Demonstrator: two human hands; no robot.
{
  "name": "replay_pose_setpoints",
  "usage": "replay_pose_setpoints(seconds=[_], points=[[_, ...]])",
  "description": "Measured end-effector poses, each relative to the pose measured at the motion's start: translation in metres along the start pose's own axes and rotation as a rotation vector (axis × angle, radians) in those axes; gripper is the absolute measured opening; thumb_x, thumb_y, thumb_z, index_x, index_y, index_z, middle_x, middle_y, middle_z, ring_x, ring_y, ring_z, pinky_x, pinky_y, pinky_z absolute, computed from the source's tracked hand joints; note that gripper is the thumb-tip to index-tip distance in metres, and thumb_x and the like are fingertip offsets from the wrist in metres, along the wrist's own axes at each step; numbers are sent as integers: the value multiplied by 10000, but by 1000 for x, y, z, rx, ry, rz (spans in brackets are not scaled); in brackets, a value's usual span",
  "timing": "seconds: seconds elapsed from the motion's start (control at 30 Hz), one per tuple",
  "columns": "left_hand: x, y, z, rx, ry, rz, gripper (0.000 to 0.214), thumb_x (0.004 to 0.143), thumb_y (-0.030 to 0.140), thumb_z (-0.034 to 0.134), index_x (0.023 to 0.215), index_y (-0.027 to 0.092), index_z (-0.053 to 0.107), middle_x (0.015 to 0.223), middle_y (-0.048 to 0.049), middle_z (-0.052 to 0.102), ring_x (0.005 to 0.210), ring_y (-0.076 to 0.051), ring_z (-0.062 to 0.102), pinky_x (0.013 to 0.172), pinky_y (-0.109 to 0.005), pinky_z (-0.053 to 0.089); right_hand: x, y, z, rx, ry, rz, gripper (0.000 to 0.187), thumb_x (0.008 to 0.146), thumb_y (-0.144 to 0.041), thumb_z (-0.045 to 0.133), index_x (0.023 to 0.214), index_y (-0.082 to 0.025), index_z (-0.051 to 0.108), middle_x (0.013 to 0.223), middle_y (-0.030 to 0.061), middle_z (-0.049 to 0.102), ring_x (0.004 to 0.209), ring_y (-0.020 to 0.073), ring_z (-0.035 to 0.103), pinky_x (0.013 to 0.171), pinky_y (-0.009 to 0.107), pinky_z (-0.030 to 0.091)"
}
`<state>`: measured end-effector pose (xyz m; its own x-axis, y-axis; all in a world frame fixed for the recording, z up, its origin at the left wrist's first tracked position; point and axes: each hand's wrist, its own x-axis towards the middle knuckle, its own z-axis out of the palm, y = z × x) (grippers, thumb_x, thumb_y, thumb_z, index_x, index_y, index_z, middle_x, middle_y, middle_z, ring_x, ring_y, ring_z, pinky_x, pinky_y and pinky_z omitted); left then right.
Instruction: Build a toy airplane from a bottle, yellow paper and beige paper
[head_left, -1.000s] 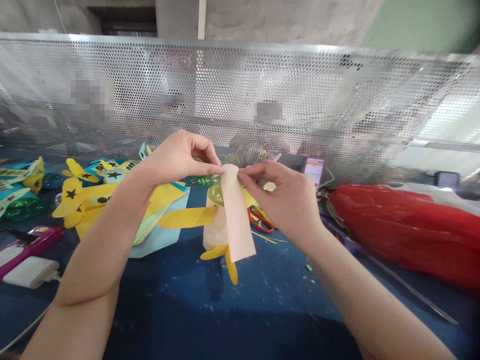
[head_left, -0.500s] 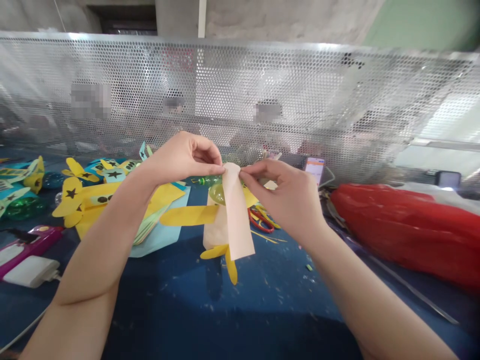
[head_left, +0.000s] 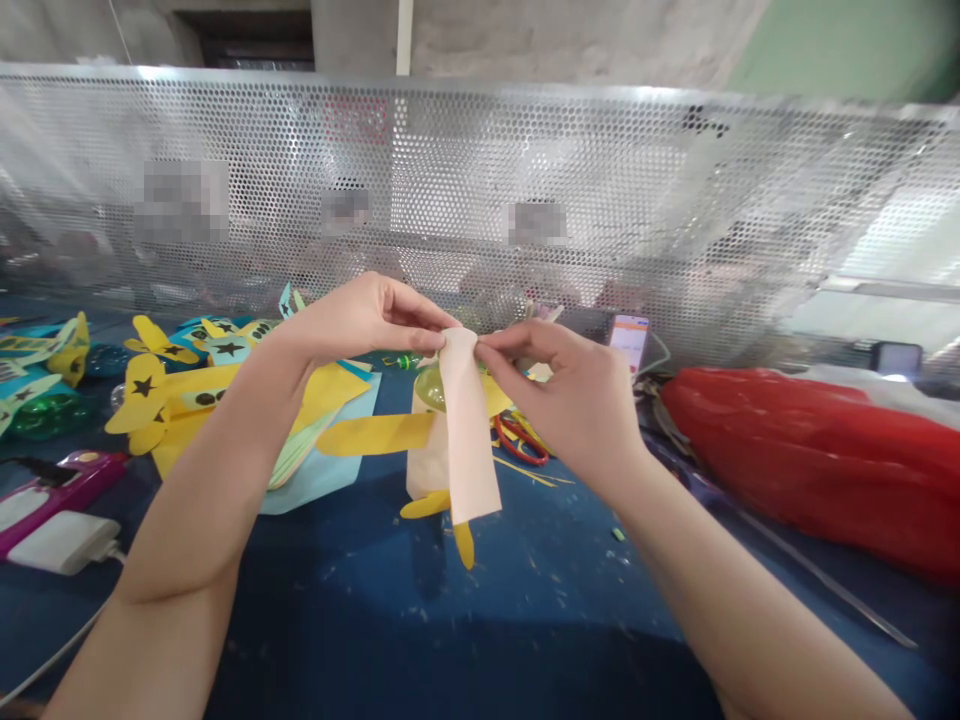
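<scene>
A pale pinkish-white paper strip (head_left: pixel 474 440) hangs down between my hands, its top end curved over. My left hand (head_left: pixel 379 318) pinches the strip's upper left edge; my right hand (head_left: pixel 559 375) pinches its upper right edge. Behind the strip is a model plane with a paper-wrapped body (head_left: pixel 427 465). A yellow paper wing (head_left: pixel 379 434) reaches out to the left, and a yellow propeller (head_left: pixel 466 545) shows below. The rounded clear greenish plastic top (head_left: pixel 430 388) is partly covered by the strip, so I cannot tell whether strip and plane touch.
Red-handled scissors (head_left: pixel 519 440) lie behind my right hand. Blue and yellow paper sheets (head_left: pixel 330 470) and finished paper planes (head_left: pixel 146 385) sit at left, near a purple power strip (head_left: pixel 71 490). A red plastic bag (head_left: pixel 810 455) lies right. A perforated metal screen (head_left: pixel 465 180) closes the back.
The strip has shifted slightly left, along with both hands, and its lower end now covers more of the propeller. Both hands keep their pinch.
</scene>
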<state>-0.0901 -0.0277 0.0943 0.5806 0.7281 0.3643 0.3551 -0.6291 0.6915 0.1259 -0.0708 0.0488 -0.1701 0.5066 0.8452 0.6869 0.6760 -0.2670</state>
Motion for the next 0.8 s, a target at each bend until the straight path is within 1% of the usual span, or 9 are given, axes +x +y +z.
replay_pose_setpoints(seconds=[0.2, 0.27, 0.37, 0.43, 0.57, 0.7, 0.8], points=[[2, -3, -2, 3, -9, -23, 271, 763, 389, 781, 991, 242, 788, 949, -28, 781, 951, -225, 717, 858, -331, 567, -1, -2, 1, 8, 4, 0, 48, 858, -213, 676, 842, -237, 715, 774, -24, 773, 697, 163, 730, 634, 275, 538], [2, -5, -1, 0, -8, -2, 273, 770, 390, 774, 992, 232, 782, 980, -36, 774, 964, -220, 710, 872, -334, 561, -1, -1, 1, 2, 6, 0, 48, 857, -217, 676, 839, -241, 713, 767, -27, 770, 690, 161, 728, 632, 276, 539], [3, -6, 0, 0, -10, 69, 275, 781, 393, 763, 981, 204, 767, 1063, -52, 750, 1002, -212, 694, 902, -335, 547, -1, -1, 1, 2, 5, -5, 45, 859, -226, 670, 844, -240, 711, 768, -21, 769, 688, 165, 727, 628, 277, 541], [3, -6, 1, -17, -30, 92, 283, 805, 388, 743, 1003, 187, 747, 1089, -63, 739, 1012, -205, 687, 911, -335, 542, -1, 0, 1, -4, 3, -6, 49, 861, -235, 663, 847, -237, 710, 771, -12, 769, 685, 171, 725, 622, 282, 542], [6, -11, 3, -60, -76, 89, 304, 841, 368, 713, 1081, 181, 709, 1094, -68, 739, 1024, -193, 683, 916, -325, 536, 0, 1, -1, -37, 2, 6, 61, 860, -258, 655, 837, -239, 709, 765, -3, 767, 664, 177, 716, 616, 292, 544], [10, -18, 4, -98, -103, 89, 324, 853, 374, 703, 1122, 193, 700, 1146, -67, 730, 1073, -197, 670, 937, -319, 528, 1, 4, -1, -46, -4, 23, 67, 854, -272, 657, 835, -239, 713, 787, -1, 772, 693, 182, 723, 632, 296, 551], [11, -19, 5, -121, -101, 71, 363, 842, 385, 716, 1151, 195, 698, 1182, -71, 723, 1098, -205, 662, 954, -325, 524, 1, 4, -1, -35, -5, 28, 73, 853, -267, 655, 849, -230, 718, 800, 3, 772, 727, 185, 730, 648, 294, 551]])
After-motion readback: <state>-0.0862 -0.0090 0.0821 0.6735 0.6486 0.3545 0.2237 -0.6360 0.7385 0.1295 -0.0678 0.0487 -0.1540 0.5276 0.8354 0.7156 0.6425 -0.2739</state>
